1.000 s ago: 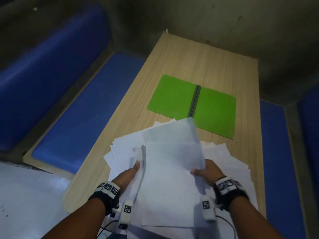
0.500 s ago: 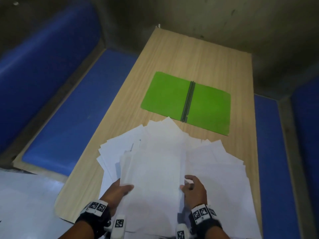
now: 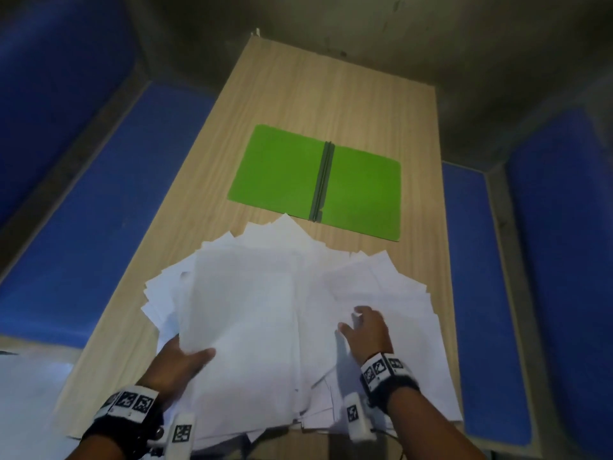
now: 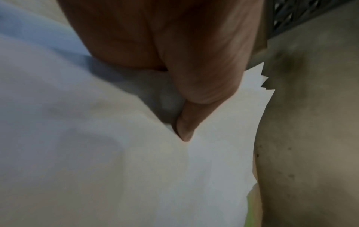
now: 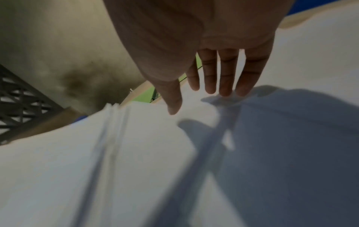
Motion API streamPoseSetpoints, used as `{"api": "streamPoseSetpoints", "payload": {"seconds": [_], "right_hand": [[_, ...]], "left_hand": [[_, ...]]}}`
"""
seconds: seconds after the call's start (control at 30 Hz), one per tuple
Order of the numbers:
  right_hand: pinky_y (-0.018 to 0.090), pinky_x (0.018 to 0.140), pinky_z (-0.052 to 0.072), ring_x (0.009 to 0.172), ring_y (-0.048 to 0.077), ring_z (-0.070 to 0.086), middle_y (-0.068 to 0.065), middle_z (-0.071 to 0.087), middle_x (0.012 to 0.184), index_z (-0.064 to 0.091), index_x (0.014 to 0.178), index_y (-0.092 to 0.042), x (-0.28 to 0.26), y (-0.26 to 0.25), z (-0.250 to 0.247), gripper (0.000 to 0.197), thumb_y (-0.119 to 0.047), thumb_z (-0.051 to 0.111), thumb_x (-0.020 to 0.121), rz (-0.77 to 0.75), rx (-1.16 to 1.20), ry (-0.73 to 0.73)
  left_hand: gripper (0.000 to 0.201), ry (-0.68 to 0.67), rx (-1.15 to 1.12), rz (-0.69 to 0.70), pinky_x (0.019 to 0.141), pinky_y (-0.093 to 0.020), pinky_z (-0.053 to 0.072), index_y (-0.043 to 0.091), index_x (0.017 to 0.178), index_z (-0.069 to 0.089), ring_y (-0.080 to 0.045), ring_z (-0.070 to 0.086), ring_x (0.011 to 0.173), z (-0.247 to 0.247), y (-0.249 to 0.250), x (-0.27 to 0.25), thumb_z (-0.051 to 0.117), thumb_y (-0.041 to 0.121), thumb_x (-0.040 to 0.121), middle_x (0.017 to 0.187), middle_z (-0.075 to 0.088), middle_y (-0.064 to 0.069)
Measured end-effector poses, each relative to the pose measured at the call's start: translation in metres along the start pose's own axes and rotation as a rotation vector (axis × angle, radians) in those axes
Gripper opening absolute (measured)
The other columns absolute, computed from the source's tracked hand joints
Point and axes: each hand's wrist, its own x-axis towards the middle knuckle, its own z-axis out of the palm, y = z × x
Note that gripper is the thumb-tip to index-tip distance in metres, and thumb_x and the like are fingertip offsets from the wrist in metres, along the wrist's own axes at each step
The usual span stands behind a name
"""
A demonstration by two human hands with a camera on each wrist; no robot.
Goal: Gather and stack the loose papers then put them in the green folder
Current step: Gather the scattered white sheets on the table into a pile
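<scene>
A loose spread of white papers (image 3: 285, 293) covers the near half of the wooden table (image 3: 331, 94). Beyond it the green folder (image 3: 315, 180) lies open and flat, its dark spine in the middle. My left hand (image 3: 185, 356) grips the left edge of a partly gathered stack (image 3: 238, 327), thumb on top and fingers hidden beneath; the left wrist view shows the thumb pressed on the papers (image 4: 136, 169). My right hand (image 3: 365, 327) is over the right-hand sheets with straight, spread fingers (image 5: 225, 76), fingertips touching the papers (image 5: 174, 169). A sliver of the green folder (image 5: 143, 95) shows past them.
Blue padded benches (image 3: 99, 227) run along both long sides of the table, the right one (image 3: 481, 293) close to the paper edge. A dark concrete wall (image 3: 365, 28) closes the far end. Bare wood lies beyond the folder.
The held-up sheets came down onto the pile. My right hand let go of their right edge and moved right onto the spread sheets. The left hand keeps its grip.
</scene>
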Motion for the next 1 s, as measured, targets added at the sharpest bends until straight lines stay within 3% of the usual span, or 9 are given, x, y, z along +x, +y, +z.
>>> {"api": "streamPoseSetpoints", "payload": {"seconds": [0.17,0.37,0.47,0.57,0.63,0.7,0.8,0.87,1.0], "right_hand": [[0.036,0.090,0.048,0.113,0.027,0.054,0.004,0.054,0.119,0.049,0.125,-0.017,0.010,-0.009,0.011,0.086,-0.067,0.070,0.059,0.054,-0.187,-0.115],[0.032,0.079,0.054,0.087,0.021,0.059,0.003,0.060,0.095,0.056,0.104,-0.013,0.002,-0.025,0.042,0.049,-0.025,0.085,0.066,-0.004,0.041,-0.191],[0.038,0.097,0.044,0.120,0.022,0.049,-0.001,0.049,0.129,0.053,0.123,-0.028,0.018,-0.018,0.018,0.072,-0.032,0.087,0.059,-0.150,-0.238,-0.081],[0.047,0.111,0.029,0.142,0.022,0.023,-0.006,0.021,0.155,0.024,0.146,-0.032,0.042,0.001,-0.028,0.110,-0.045,0.085,0.056,-0.239,-0.679,-0.119],[0.050,0.117,0.016,0.148,0.022,0.008,-0.006,0.005,0.161,0.002,0.151,-0.030,0.055,0.016,-0.052,0.124,-0.041,0.085,0.059,-0.259,-0.930,-0.195],[0.051,0.117,0.010,0.148,0.022,0.009,-0.005,0.006,0.160,-0.003,0.152,-0.029,0.061,0.027,-0.064,0.127,-0.039,0.085,0.060,-0.291,-1.057,-0.237],[0.046,0.113,0.020,0.135,0.022,0.033,-0.004,0.035,0.141,0.019,0.145,-0.025,0.065,0.033,-0.067,0.112,-0.036,0.084,0.055,-0.383,-1.116,-0.185],[0.042,0.105,0.028,0.125,0.021,0.041,-0.005,0.046,0.126,0.038,0.130,-0.030,0.069,0.028,-0.068,0.084,-0.030,0.080,0.057,-0.425,-1.140,-0.188],[0.040,0.090,0.041,0.118,0.027,0.048,0.002,0.051,0.122,0.055,0.116,-0.021,0.075,0.017,-0.073,0.047,-0.030,0.071,0.073,-0.358,-1.162,-0.270]], "left_hand": [[0.046,0.161,-0.020,0.013,0.086,-0.043,0.053,0.011,0.120,0.064,-0.029,0.070,0.096,-0.034,0.006,-0.002,0.082,0.018,0.077,0.105,0.075,-0.008],[0.035,0.232,-0.023,-0.007,0.087,-0.039,0.043,0.014,0.116,0.058,-0.025,0.062,0.087,-0.026,0.010,-0.012,0.071,0.000,0.087,0.098,0.067,-0.009],[0.041,0.250,-0.164,-0.068,0.092,-0.042,0.043,0.010,0.128,0.057,-0.029,0.061,0.098,-0.028,0.010,-0.014,0.068,0.001,0.089,0.108,0.067,-0.010],[0.039,0.269,-0.253,-0.117,0.083,-0.040,0.045,0.005,0.133,0.053,-0.030,0.059,0.092,-0.037,0.020,-0.024,0.060,-0.002,0.094,0.118,0.059,-0.014],[0.032,0.279,-0.271,-0.134,0.065,-0.034,0.047,0.007,0.127,0.054,-0.023,0.058,0.079,-0.041,0.027,-0.032,0.057,-0.001,0.096,0.114,0.061,-0.014],[0.032,0.278,-0.290,-0.139,0.064,-0.031,0.050,0.008,0.128,0.055,-0.020,0.055,0.078,-0.045,0.028,-0.037,0.057,0.002,0.097,0.104,0.064,-0.012],[0.031,0.298,-0.293,-0.182,0.080,-0.040,0.041,0.012,0.127,0.053,-0.028,0.053,0.091,-0.046,0.033,-0.042,0.058,0.007,0.097,0.115,0.061,-0.012],[0.033,0.292,-0.294,-0.202,0.072,-0.037,0.043,0.007,0.129,0.055,-0.028,0.057,0.083,-0.046,0.035,-0.044,0.059,0.007,0.097,0.111,0.065,-0.011],[0.021,0.331,-0.246,-0.223,0.052,-0.035,0.043,0.009,0.117,0.060,-0.015,0.065,0.056,-0.041,0.045,-0.054,0.059,0.007,0.097,0.060,0.071,0.007]]}}
